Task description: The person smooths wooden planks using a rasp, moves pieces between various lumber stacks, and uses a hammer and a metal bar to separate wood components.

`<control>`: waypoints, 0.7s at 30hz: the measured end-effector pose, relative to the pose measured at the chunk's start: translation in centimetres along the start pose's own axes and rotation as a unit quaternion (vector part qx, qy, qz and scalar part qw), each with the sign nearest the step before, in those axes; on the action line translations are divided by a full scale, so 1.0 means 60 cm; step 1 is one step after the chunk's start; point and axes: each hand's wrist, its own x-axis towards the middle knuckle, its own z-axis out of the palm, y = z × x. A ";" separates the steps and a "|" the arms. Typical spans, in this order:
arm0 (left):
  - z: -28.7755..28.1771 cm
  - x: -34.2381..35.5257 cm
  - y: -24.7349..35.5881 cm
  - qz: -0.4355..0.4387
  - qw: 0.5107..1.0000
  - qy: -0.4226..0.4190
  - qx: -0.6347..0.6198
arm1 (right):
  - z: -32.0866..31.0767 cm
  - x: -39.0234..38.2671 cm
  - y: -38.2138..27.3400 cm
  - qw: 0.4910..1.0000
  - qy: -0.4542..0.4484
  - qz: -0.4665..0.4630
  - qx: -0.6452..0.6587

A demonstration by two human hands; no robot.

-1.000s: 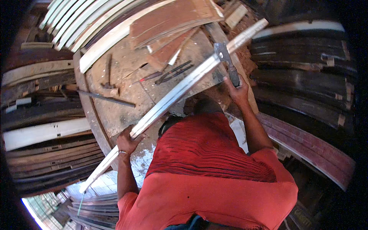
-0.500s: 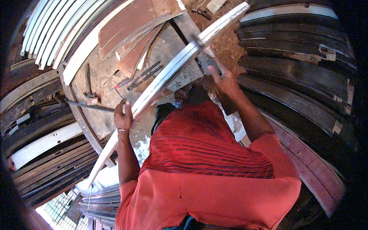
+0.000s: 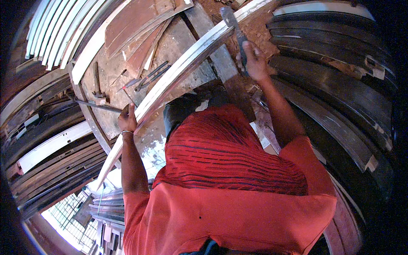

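A long wooden strip (image 3: 180,70) with pale sides crosses the workbench (image 3: 182,40) diagonally, from lower left to upper right. My left hand (image 3: 127,118) grips it on its lower left stretch, the thumb against its edge. My right hand (image 3: 255,61) is closed round a long dark hand tool (image 3: 230,18), whose exact kind I cannot make out. The tool's far end is over the upper right part of the strip; whether they touch is unclear. A hammer (image 3: 97,80), dark long-handled pincers (image 3: 153,77) and a thin red-marked tool (image 3: 128,85) lie beyond the strip.
Brown thin boards (image 3: 134,27) lie at the bench's far side. Pale strips (image 3: 59,34) stand stacked at the far left, with dark timber (image 3: 46,174) below. Dark planks (image 3: 329,89) fill the right. Shavings (image 3: 261,29) cover the ground. A metal bar (image 3: 97,105) crosses the bench edge.
My right hand has moved up and to the right with the dark tool, which now points more upright. My left hand appears slightly farther up and left, still on the strip.
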 end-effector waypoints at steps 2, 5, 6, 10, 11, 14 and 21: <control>0.012 0.011 -0.038 0.008 1.000 0.000 -0.016 | -0.004 0.011 0.013 0.964 -0.026 0.156 0.213; 0.010 0.016 -0.029 -0.006 0.999 -0.023 -0.021 | 0.040 0.008 0.099 0.973 0.003 0.153 0.173; 0.009 0.016 -0.026 -0.004 0.999 -0.025 -0.019 | 0.055 0.000 0.121 0.975 0.013 0.153 0.158; 0.007 0.017 -0.032 -0.013 0.999 -0.042 -0.009 | 0.103 -0.066 0.100 0.988 -0.071 -0.137 0.008; 0.012 0.022 -0.040 -0.008 0.999 -0.040 0.008 | 0.105 -0.070 0.088 0.994 -0.080 -0.048 0.058; 0.016 0.022 -0.048 -0.001 0.999 -0.046 -0.030 | 0.069 -0.019 0.115 0.991 -0.008 0.091 0.102; 0.015 0.010 -0.024 -0.019 0.999 -0.021 0.014 | 0.026 0.020 0.086 0.982 0.040 0.106 0.151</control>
